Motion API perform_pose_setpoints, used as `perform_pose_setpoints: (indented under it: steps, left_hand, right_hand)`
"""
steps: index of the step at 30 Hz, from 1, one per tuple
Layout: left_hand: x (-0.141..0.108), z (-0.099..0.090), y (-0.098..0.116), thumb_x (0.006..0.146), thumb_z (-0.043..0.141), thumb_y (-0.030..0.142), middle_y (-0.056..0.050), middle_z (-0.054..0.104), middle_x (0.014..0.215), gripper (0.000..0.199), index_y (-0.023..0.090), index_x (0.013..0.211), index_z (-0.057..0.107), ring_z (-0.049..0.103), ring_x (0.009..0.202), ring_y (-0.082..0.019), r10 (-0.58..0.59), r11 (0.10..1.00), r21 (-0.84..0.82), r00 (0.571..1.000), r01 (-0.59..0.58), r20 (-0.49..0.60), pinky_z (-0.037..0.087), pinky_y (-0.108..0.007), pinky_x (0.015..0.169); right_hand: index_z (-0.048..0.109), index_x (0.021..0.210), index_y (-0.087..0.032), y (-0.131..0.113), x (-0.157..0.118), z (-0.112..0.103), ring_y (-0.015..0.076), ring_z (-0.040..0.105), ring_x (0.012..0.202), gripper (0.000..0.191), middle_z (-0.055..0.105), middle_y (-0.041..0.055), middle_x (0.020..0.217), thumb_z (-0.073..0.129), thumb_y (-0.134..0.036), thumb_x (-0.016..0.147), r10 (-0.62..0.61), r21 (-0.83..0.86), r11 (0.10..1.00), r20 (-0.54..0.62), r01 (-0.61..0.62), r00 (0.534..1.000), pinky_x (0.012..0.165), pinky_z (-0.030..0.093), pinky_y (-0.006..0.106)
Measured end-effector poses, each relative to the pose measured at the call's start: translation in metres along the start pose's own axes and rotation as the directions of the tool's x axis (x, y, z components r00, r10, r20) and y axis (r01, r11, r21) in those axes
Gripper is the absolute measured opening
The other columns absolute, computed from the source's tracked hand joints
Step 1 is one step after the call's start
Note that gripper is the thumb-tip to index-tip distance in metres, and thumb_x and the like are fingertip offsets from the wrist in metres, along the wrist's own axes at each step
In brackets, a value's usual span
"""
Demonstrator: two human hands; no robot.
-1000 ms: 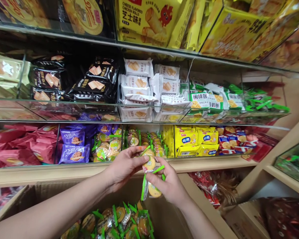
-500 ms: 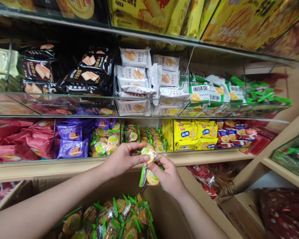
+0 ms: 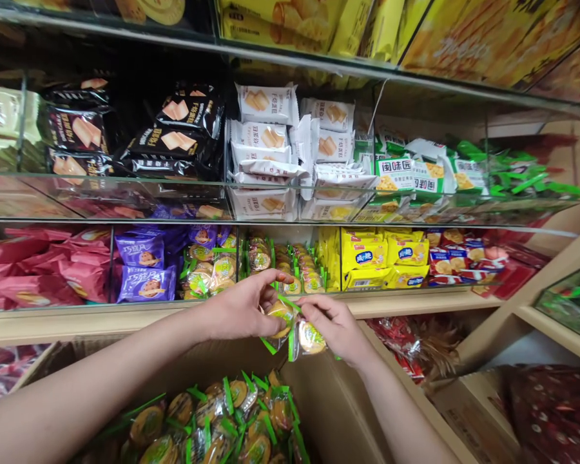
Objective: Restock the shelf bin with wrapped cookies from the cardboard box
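Observation:
My left hand [image 3: 244, 304] is in front of the lowest shelf, its thumb against a clear cookie packet [image 3: 281, 313] with green ends, its index finger stretched out above. Close beside it, my right hand [image 3: 336, 322] pinches the green edge of that packet between thumb and fingers. A second cookie packet [image 3: 311, 336] hangs under my right fingers. Below my hands stands an open cardboard box [image 3: 326, 399] holding many similar round cookies [image 3: 217, 419] in clear, green-edged wrappers. Behind my fingertips, rows of the same cookie packets [image 3: 303, 261] stand in a shelf compartment.
Glass dividers part the shelf [image 3: 164, 319]. Purple packets [image 3: 145, 283] and red packets [image 3: 38, 277] lie left, yellow packets [image 3: 365, 258] right. Above are black packets [image 3: 174, 138], white packets [image 3: 265, 138] and green-white packets [image 3: 406, 174]. Another carton [image 3: 473, 412] stands lower right.
My left hand's index finger has lifted off and spread from the packet. The packets have turned and sit farther apart, and my right hand has shifted slightly right. The view has shifted a little.

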State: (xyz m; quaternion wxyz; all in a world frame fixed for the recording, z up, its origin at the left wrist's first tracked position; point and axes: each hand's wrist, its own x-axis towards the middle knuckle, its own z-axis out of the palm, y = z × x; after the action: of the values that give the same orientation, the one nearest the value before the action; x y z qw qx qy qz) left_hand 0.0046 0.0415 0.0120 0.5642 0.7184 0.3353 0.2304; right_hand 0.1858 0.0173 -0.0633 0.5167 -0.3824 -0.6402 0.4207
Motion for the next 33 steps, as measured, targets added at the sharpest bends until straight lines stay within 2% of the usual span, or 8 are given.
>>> perform_pose_setpoints:
  steps: [3, 9, 13, 17, 23, 25, 28, 33]
  left_hand:
    - [0.000, 0.003, -0.005, 0.064, 0.066, 0.015, 0.006, 0.053, 0.064, 0.054, 0.017, 0.111, 0.040, 0.049, 0.054, -0.008, -0.012, 0.999, -0.035, 0.999, 0.011, -0.052, 0.039, -0.020, 0.052]
    - [0.000, 0.000, -0.005, 0.064, 0.070, 0.022, -0.004, 0.064, 0.093, 0.060, 0.018, 0.118, 0.043, 0.061, 0.079, -0.015, -0.128, 0.926, -0.370, 0.986, 0.079, -0.110, 0.045, -0.030, 0.078]
    - [0.003, -0.005, -0.007, 0.062, 0.072, 0.024, -0.004, 0.068, 0.088, 0.049, 0.015, 0.107, 0.054, 0.062, 0.076, -0.015, -0.106, 0.965, -0.253, 0.981, 0.063, -0.161, 0.045, -0.029, 0.077]
    - [0.005, -0.005, -0.008, 0.059, 0.073, 0.024, -0.003, 0.069, 0.083, 0.043, 0.016, 0.098, 0.059, 0.062, 0.072, -0.014, -0.101, 0.974, -0.220, 0.975, 0.056, -0.200, 0.046, -0.028, 0.073]
    - [0.004, -0.004, -0.016, 0.055, 0.075, 0.025, -0.001, 0.067, 0.070, 0.034, 0.015, 0.085, 0.063, 0.058, 0.063, -0.012, -0.110, 0.980, -0.185, 0.966, 0.066, -0.234, 0.045, -0.025, 0.064]
    - [0.004, -0.004, -0.022, 0.056, 0.074, 0.026, 0.001, 0.065, 0.066, 0.032, 0.015, 0.084, 0.063, 0.056, 0.060, -0.011, -0.129, 0.988, -0.115, 0.968, 0.106, -0.214, 0.043, -0.024, 0.061]
    - [0.003, -0.002, -0.029, 0.058, 0.071, 0.030, 0.003, 0.060, 0.064, 0.032, 0.015, 0.084, 0.060, 0.053, 0.060, -0.011, -0.137, 0.990, 0.014, 0.975, 0.141, -0.176, 0.041, -0.023, 0.058]
    - [0.003, 0.002, -0.031, 0.060, 0.066, 0.032, 0.003, 0.055, 0.065, 0.030, 0.015, 0.083, 0.055, 0.050, 0.061, -0.011, -0.135, 0.975, 0.149, 0.973, 0.164, -0.185, 0.040, -0.022, 0.057]
  right_hand:
    - [0.059, 0.077, -0.017, 0.001, 0.001, 0.007, 0.0127, 0.051, 0.071, 0.021, 0.056, -0.0004, 0.072, 0.052, -0.036, 0.079, -0.006, -0.065, 0.998, -0.016, 0.005, 1.000, 0.066, 0.039, 0.023]
    - [0.052, 0.077, -0.016, 0.003, 0.002, 0.015, 0.0108, 0.048, 0.063, 0.026, 0.053, -0.0007, 0.069, 0.051, -0.042, 0.078, 0.111, 0.188, 0.979, -0.161, -0.080, 0.981, 0.058, 0.037, 0.021]
    - [0.050, 0.091, -0.017, 0.006, 0.000, 0.011, 0.0126, 0.051, 0.068, 0.031, 0.056, -0.0001, 0.073, 0.063, -0.036, 0.070, 0.030, 0.082, 0.996, -0.092, -0.022, 0.995, 0.063, 0.039, 0.023]
    - [0.050, 0.080, -0.017, 0.003, -0.003, 0.013, 0.0111, 0.050, 0.064, 0.019, 0.054, -0.0019, 0.068, 0.056, -0.034, 0.077, -0.033, -0.016, 0.999, -0.048, 0.032, 0.998, 0.058, 0.037, 0.022]
    - [0.052, 0.077, -0.018, -0.003, -0.008, 0.018, 0.0130, 0.047, 0.063, 0.022, 0.053, -0.0004, 0.066, 0.043, -0.036, 0.084, 0.001, -0.300, 0.954, -0.009, -0.004, 1.000, 0.056, 0.034, 0.023]
    - [0.053, 0.071, -0.018, -0.004, -0.010, 0.016, 0.0141, 0.049, 0.062, 0.025, 0.055, 0.0004, 0.065, 0.041, -0.035, 0.085, 0.054, -0.386, 0.922, 0.064, -0.025, 0.997, 0.056, 0.035, 0.024]
    - [0.056, 0.067, -0.018, -0.004, -0.010, 0.013, 0.0154, 0.054, 0.063, 0.030, 0.061, 0.0019, 0.068, 0.038, -0.032, 0.086, 0.143, -0.359, 0.931, 0.198, -0.064, 0.970, 0.059, 0.038, 0.025]
    - [0.058, 0.068, -0.015, -0.001, -0.008, 0.011, 0.0168, 0.057, 0.065, 0.025, 0.063, 0.0033, 0.068, 0.044, -0.031, 0.082, 0.213, -0.207, 0.965, 0.274, -0.159, 0.938, 0.060, 0.041, 0.026]
